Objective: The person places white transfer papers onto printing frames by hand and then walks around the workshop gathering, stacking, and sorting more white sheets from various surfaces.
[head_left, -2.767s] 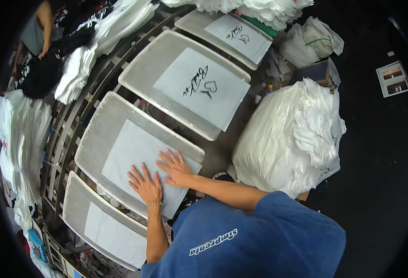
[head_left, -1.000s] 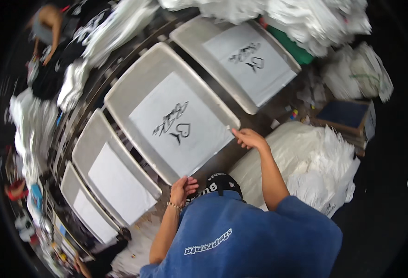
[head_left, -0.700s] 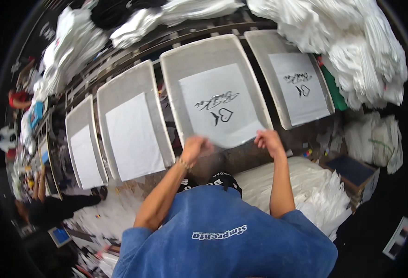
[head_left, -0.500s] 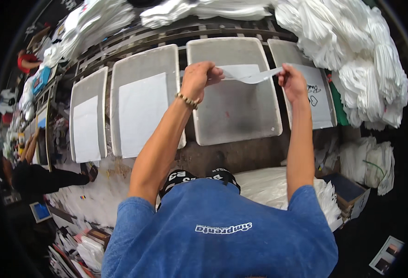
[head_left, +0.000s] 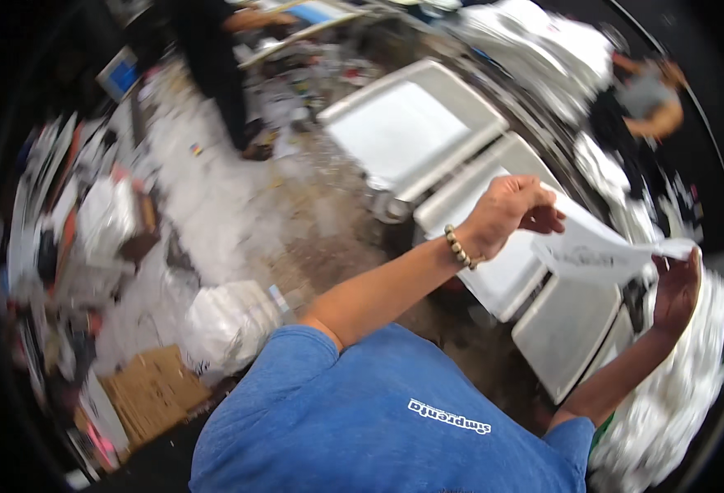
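Note:
My left hand (head_left: 510,214), with a beaded bracelet at the wrist, pinches one end of a thin white sheet (head_left: 588,246) bearing blurred dark printing. My right hand (head_left: 674,292) grips the other end at the right, so the sheet hangs slightly curved between them in the air. Beneath it, a grey tray (head_left: 563,337) shows a bare surface. A pale tray (head_left: 514,152) behind my hands holds white paper, partly hidden by the raised sheet. Farther back, another tray (head_left: 477,115) carries a blank white sheet (head_left: 391,131).
A co-worker in dark trousers (head_left: 214,82) stands at upper left; another person in grey (head_left: 650,103) is at upper right. White fabric piles (head_left: 543,37) line the rail. Plastic-wrapped bundles (head_left: 226,324), cardboard (head_left: 152,390) and clutter (head_left: 66,222) cover the left side.
Both hands have lifted the printed sheet off its tray, leaving that surface bare. The view has swung leftward along the row, bringing the cluttered floor and co-worker closer to centre.

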Demonstrator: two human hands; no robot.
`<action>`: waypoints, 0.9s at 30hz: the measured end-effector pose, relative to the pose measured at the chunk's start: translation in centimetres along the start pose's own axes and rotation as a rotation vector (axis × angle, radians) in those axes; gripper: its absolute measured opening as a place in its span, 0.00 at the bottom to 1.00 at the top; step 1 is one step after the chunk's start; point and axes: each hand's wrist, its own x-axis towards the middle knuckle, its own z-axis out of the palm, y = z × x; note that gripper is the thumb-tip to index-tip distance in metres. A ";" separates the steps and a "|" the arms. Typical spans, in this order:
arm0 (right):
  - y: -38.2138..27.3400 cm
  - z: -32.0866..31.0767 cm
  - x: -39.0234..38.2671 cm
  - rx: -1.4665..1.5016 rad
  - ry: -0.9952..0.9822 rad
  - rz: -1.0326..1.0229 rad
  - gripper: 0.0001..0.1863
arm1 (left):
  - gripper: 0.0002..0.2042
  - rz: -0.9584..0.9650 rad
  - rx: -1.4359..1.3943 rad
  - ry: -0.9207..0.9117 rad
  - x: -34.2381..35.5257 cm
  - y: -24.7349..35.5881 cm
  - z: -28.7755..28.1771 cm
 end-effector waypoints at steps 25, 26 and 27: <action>49.9 96.5 18.9 0.648 -1.089 1.104 0.16 | 0.09 1.239 -0.034 1.155 -53.3 44.2 -39.2; 50.2 99.9 18.6 0.687 -1.148 1.174 0.16 | 0.09 1.303 -0.015 1.190 -55.0 45.6 -39.5; 50.2 103.2 18.4 0.703 -1.181 1.209 0.16 | 0.09 1.337 -0.005 1.215 -56.5 46.8 -39.3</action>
